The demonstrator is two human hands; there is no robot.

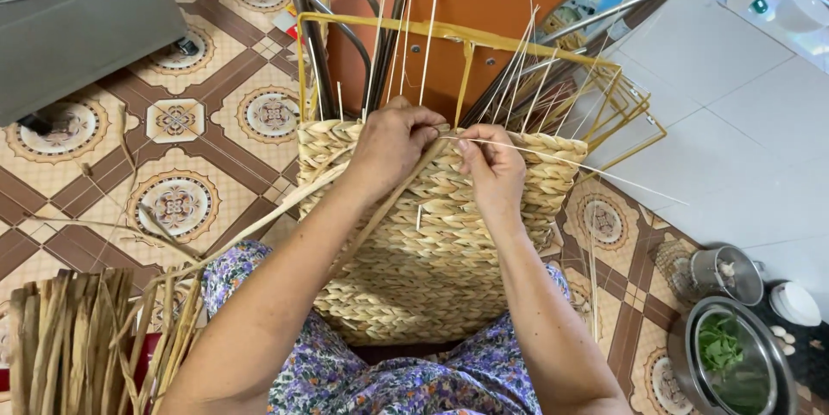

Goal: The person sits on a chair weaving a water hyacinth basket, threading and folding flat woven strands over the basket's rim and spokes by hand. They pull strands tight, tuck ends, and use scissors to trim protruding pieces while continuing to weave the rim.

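Note:
A half-woven straw basket (432, 242) rests on my lap, built around a yellow wire frame (389, 28) with several thin pale spokes sticking up. My left hand (393, 143) grips the basket's top edge and pinches a flat dried fibre strand (285, 208) that trails down to the left. My right hand (492, 169) is closed at the rim beside it, pinching a thin pale stick (596, 169) that runs off to the right.
A bundle of dried fibre strips (73, 342) lies at lower left. An orange chair with metal legs (484, 0) stands behind the basket. Steel bowls with greens (730, 359) sit at lower right, a grey box (78, 18) at upper left.

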